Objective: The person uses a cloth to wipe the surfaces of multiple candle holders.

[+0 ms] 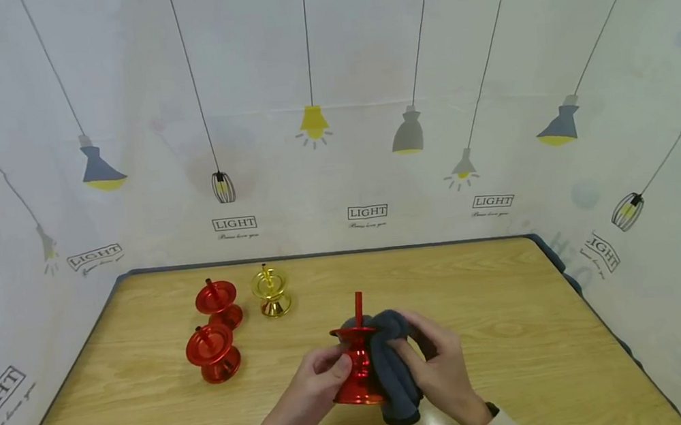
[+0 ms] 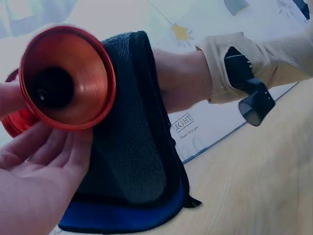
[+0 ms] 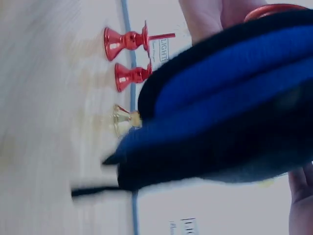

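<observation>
My left hand (image 1: 314,385) grips a shiny red candle holder (image 1: 357,390) by its body, with the thumb across the front. Its thin stem points up from the dish in the head view. In the left wrist view the hollow underside of the base (image 2: 95,83) faces the camera. My right hand (image 1: 447,365) pinches a dark blue cloth (image 1: 393,371), folded and pressed against the holder's right side and behind its dish. The cloth hangs down past the base and, in the right wrist view, covers most of the holder and hand.
Two more red candle holders (image 1: 221,369) stand upright at the left of the wooden table (image 1: 510,312). Beside them, farther back, is a gold candle holder (image 1: 275,305). A white backdrop (image 1: 289,190) printed with hanging lamps surrounds the table's back and sides.
</observation>
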Tool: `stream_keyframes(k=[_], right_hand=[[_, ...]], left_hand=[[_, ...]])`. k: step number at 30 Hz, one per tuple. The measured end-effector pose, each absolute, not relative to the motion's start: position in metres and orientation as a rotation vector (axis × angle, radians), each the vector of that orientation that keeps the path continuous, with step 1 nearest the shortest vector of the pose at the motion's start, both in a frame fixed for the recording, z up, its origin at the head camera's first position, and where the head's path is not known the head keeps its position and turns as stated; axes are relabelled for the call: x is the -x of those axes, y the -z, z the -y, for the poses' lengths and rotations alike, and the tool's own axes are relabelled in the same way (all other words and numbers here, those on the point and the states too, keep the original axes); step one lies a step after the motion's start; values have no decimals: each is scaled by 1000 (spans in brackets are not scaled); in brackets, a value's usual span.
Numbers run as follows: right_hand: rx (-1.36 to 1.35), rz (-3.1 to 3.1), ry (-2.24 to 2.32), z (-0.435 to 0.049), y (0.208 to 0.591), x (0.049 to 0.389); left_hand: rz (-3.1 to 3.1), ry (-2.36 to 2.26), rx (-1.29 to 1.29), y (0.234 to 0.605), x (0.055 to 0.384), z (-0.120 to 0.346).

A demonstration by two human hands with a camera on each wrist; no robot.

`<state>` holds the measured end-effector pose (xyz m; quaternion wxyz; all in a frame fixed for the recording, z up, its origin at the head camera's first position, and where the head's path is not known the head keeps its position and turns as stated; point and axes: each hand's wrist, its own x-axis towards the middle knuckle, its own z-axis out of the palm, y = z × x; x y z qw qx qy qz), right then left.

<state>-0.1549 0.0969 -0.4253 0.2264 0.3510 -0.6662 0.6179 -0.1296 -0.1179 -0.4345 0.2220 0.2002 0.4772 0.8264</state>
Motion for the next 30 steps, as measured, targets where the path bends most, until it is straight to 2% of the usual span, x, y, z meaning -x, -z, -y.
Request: stream_keyframes(k=[3,8,10,18,24,30], right_hand=[[-824,1861,-1821,-103,431,155],[-678,1884,-1854,-109,425,148],[-694,1893,-1790,-106,420,143],[-830,1823,-1578,-91,418,132],[-911,1750,-1441,-91,429,134],[-947,1780,-1408,-89,430,132]], left_hand=[[-1342,-2369,-562,433,130,120],[-1958,-2404,-453,420,131,127],[-2177,-2372,-435,418,131,126],[-2384,-2362,-526,414,129,106],[-2312,-2367,-397,416,121,99],[-2186,-2338,-432,428,123,108]])
